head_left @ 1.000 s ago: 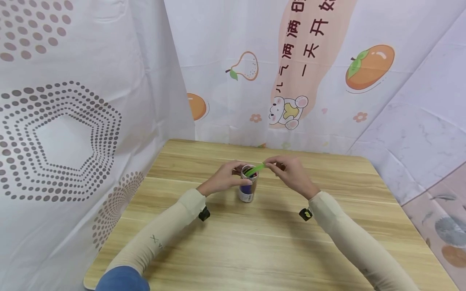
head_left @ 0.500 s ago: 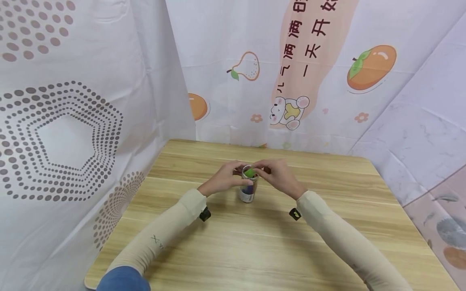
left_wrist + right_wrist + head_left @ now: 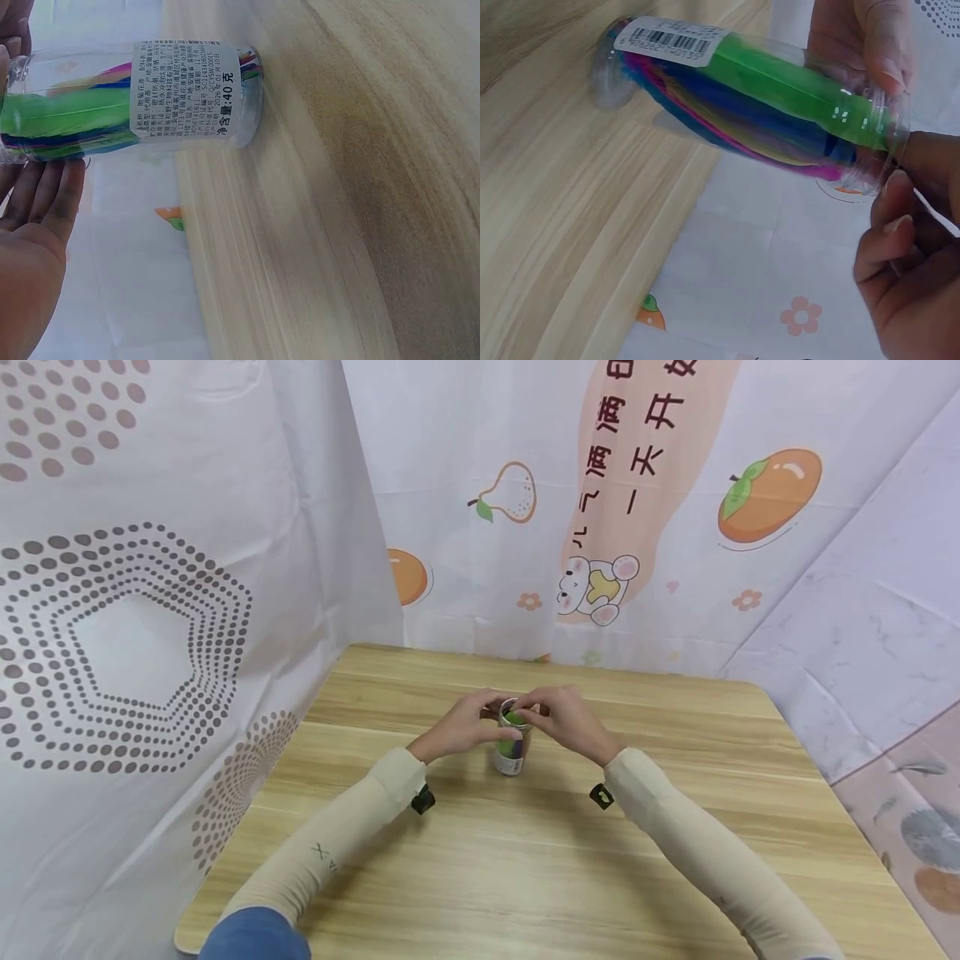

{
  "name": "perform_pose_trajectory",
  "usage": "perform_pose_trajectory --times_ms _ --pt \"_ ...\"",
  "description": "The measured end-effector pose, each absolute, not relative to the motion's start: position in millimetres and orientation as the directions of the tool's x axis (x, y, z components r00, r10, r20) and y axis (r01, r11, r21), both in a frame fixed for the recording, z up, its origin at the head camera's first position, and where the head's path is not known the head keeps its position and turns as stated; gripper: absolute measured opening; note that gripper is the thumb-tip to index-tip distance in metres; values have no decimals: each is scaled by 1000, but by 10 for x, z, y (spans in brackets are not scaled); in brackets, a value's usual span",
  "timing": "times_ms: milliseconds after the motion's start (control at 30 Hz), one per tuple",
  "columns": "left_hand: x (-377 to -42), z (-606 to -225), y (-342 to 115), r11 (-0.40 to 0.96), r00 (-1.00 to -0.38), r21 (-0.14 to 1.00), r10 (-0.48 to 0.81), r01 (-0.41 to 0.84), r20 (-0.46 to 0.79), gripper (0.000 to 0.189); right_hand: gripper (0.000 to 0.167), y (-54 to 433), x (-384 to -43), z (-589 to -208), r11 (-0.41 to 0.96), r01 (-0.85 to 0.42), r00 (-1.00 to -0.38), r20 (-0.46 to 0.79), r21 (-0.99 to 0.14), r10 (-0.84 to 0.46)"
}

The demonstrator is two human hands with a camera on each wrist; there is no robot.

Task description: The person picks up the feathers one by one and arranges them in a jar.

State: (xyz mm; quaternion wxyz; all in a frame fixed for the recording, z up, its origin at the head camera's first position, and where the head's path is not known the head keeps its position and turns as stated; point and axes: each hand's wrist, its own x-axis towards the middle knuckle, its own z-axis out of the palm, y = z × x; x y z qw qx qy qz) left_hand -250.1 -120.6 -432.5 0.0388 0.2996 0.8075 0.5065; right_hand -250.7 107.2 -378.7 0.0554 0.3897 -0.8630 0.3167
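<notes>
A clear plastic jar (image 3: 509, 767) with a white printed label stands on the table. My left hand (image 3: 461, 728) grips it near the mouth, thumb in front and fingers behind. Inside, a broad green feather (image 3: 787, 90) lies along the wall among blue, pink and yellow feathers (image 3: 765, 127), which look long and thin. My right hand (image 3: 567, 720) is at the jar's mouth, with fingertips inside the rim pinching the green feather's upper end. That pinch is partly hidden by the fingers. In the left wrist view the label side of the jar (image 3: 187, 94) shows.
The wood-grain table (image 3: 510, 868) spreads around the jar. White printed curtains (image 3: 450, 568) hang behind it and along the left side. Both forearms wear cream sleeves, with a small black camera (image 3: 602, 795) at each wrist.
My right hand has moved left and down to the jar's mouth, and the green feather has gone from sticking out of the rim to inside. The left hand keeps its grip.
</notes>
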Motion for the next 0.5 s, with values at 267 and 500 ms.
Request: perform_pose_trajectory --times_ms 267,500 --pt "-2517 -4339 -1208 287 -814 851 528 439 242 53 9 1038 -2488 -3787 516 -726 -676 331 -455 -659" --pt "-2547 -4355 -1214 324 -808 825 537 463 243 59 15 1103 -2473 -3801 473 -703 -700 398 -532 -593"
